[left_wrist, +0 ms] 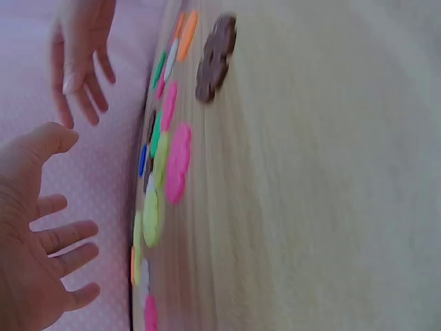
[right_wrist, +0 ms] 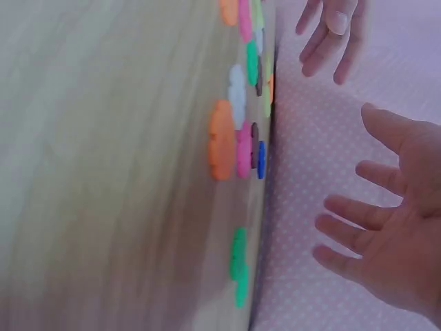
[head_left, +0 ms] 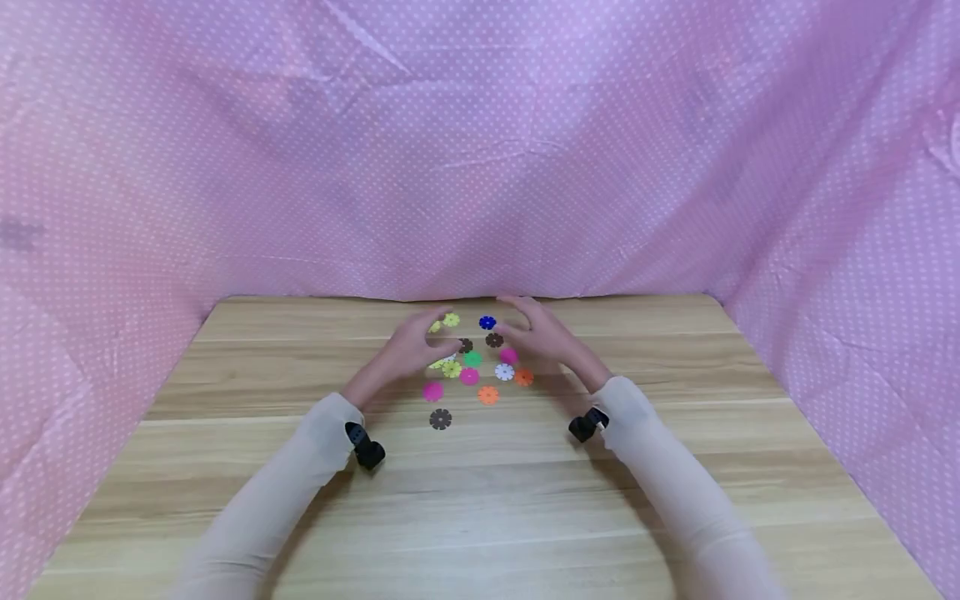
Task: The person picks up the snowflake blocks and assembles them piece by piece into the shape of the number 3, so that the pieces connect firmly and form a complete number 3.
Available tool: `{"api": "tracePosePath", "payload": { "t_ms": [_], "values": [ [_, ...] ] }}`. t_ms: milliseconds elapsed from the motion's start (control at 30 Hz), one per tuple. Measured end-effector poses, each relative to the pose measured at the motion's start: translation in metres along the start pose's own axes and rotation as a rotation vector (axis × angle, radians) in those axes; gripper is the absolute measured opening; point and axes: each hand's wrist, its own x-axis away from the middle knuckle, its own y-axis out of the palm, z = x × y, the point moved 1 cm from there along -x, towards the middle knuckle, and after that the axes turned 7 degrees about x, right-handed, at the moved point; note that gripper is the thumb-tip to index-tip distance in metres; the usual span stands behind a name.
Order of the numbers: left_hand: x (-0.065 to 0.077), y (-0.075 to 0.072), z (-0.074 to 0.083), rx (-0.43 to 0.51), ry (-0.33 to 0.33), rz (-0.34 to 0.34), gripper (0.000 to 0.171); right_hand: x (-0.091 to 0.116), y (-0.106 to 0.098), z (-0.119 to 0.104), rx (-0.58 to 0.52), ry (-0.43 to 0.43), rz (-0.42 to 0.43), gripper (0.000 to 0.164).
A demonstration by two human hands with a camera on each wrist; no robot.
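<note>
Flat notched plastic discs in several colours lie scattered on the wooden table. My left hand [head_left: 411,343] hovers over the left side of them, fingers spread and nothing held. My right hand [head_left: 542,332] is above their right side, its fingers also apart and holding nothing. Between the hands lie a green disc [head_left: 472,358], a blue disc [head_left: 487,322] and a pink disc [head_left: 469,377]. Closer to me are an orange disc [head_left: 488,395] and a brown disc [head_left: 440,419]. In the right wrist view, green discs [right_wrist: 238,265] lie below the right hand, hidden from the head view.
The wooden table [head_left: 480,508] reaches back to a pink polka-dot cloth [head_left: 480,167] that hangs behind it and along both sides. A small black camera [head_left: 365,447] is strapped to the left wrist, and another black camera [head_left: 588,425] to the right wrist.
</note>
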Motion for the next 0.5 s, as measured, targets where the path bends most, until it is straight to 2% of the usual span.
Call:
{"api": "tracePosePath", "payload": {
  "t_ms": [100, 233, 400, 500],
  "values": [
    [0.003, 0.002, 0.009, 0.113, 0.026, -0.038, 0.07, 0.002, -0.005, -0.004, -0.059, -0.02, -0.041, 0.055],
    [0.007, 0.007, 0.022, 0.214, 0.034, -0.117, 0.066, 0.011, -0.01, -0.003, -0.119, -0.061, -0.11, 0.047],
    [0.011, 0.015, 0.031, 0.222, 0.04, -0.267, 0.056, 0.022, -0.012, 0.002, -0.127, -0.105, -0.194, 0.044],
    [0.013, 0.02, 0.034, 0.183, 0.028, -0.347, 0.049, 0.027, -0.011, 0.006, -0.124, -0.09, -0.243, 0.042]
  ]
}}
